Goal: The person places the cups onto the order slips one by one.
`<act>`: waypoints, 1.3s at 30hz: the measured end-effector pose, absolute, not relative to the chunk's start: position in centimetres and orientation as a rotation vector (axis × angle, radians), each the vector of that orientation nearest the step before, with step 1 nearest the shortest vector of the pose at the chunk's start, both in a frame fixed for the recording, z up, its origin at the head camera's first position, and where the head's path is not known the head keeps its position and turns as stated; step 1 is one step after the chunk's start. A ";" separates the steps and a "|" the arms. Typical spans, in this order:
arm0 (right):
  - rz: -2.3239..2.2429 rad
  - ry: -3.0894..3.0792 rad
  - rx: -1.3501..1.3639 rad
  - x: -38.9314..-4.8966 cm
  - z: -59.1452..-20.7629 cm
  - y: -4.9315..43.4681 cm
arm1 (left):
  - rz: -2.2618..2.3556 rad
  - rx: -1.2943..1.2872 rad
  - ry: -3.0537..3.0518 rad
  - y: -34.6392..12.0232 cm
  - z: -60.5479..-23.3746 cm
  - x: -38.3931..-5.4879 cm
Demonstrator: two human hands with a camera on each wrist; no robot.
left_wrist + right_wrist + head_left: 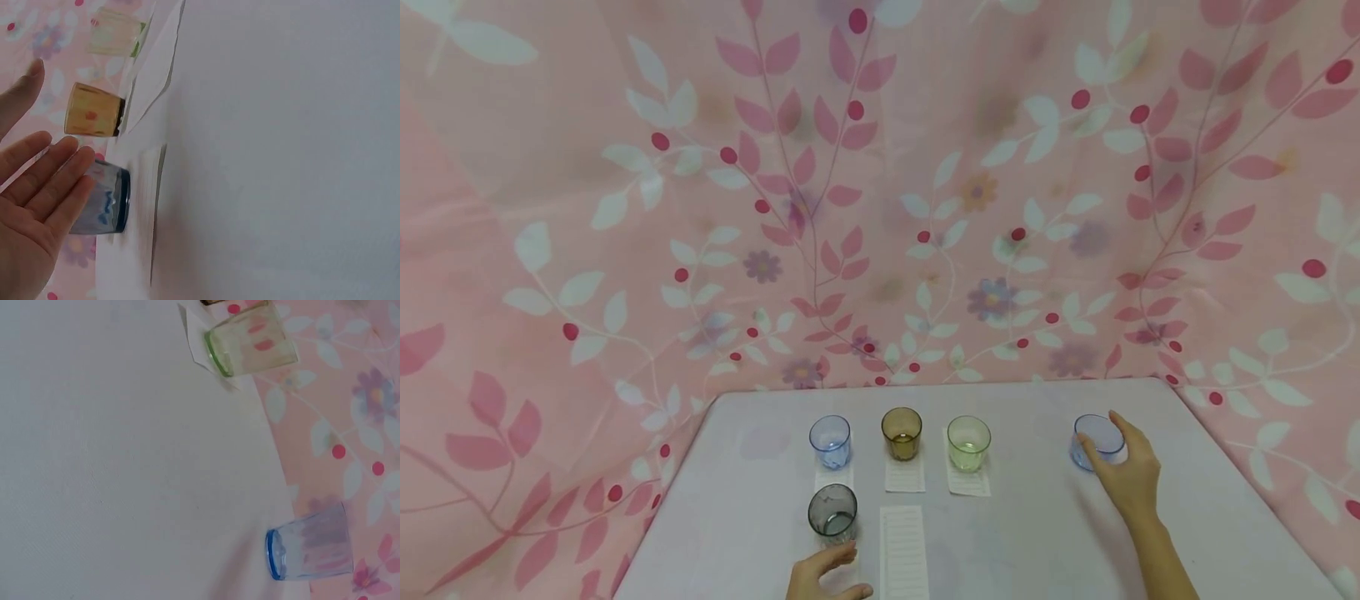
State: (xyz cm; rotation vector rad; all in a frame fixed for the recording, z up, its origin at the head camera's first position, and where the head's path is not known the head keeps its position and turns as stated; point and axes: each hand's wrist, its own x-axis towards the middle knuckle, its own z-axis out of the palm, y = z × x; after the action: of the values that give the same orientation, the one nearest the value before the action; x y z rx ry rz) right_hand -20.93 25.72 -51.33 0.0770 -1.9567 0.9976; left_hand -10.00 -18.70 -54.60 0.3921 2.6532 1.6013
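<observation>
My right hand (1127,477) reaches to a clear blue glass (1099,429) at the right of the table, thumb and a finger spread at its near side and right rim. In the right wrist view this blue glass (312,547) shows upright, with no fingers visible on it. My left hand (820,575) is just in front of a smoky grey glass (832,510), its fingers extended and holding nothing. The left wrist view has the left hand (40,200) with straight fingers overlapping a bluish glass (109,200); contact cannot be told.
Behind stand another blue glass (831,442), an amber-brown glass (901,433) and a green glass (968,444), each on a white paper slip. A longer printed paper slip (904,550) lies near the front. Floral pink cloth (880,208) hangs around the white table (1030,525).
</observation>
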 end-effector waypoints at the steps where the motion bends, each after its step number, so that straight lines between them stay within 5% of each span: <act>1: 0.996 -1.964 0.061 -21.1 -51.4 26.0 | 1.608 0.416 2.608 -18.4 -54.7 -10.1; 5: 0.983 -2.000 0.020 -21.5 -51.9 27.0 | 1.544 0.489 2.554 -17.5 -55.4 -10.7; 12: 1.032 -2.173 -0.013 -21.5 -52.1 28.2 | 1.220 1.026 2.972 -16.2 -58.2 -12.3; 22: 1.132 -2.544 -0.125 -21.1 -52.7 28.4 | 1.089 0.701 2.747 -14.9 -58.1 -13.6; 39: 1.123 -2.518 -0.217 -22.1 -53.4 27.9 | 0.884 0.705 2.727 -14.1 -58.2 -14.6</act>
State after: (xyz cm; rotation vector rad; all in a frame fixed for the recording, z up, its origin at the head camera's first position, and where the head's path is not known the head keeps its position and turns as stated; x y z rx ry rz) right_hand -22.06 27.85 -53.45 -0.2166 -2.5177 1.1227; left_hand -14.63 -14.07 -58.18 0.7055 2.7266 0.8842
